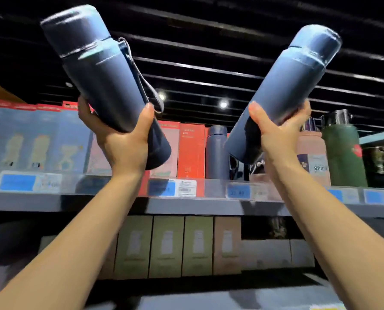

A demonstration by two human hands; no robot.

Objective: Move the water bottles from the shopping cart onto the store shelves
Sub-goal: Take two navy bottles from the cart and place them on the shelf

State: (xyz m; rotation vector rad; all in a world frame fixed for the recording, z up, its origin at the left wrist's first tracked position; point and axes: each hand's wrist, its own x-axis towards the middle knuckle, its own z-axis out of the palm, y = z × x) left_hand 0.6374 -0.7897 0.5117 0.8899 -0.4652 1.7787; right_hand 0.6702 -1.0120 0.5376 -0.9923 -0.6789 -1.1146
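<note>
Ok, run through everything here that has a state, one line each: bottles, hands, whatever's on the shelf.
Left bottle: lid on, held up tilted left, gripped near its base, strap hanging.
Right bottle: lid on, held up tilted right, gripped near its base.
Left hand: gripping the left bottle.
Right hand: gripping the right bottle.
Shelf bottle: upright, lid on.
Green bottle: upright on the shelf, lid on.
Red box: upright, closed.

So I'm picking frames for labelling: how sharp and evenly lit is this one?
Head view: motion blur smears the shelf labels and both bottle caps; ceiling spotlights flare; wide-angle bending at the edges.
</note>
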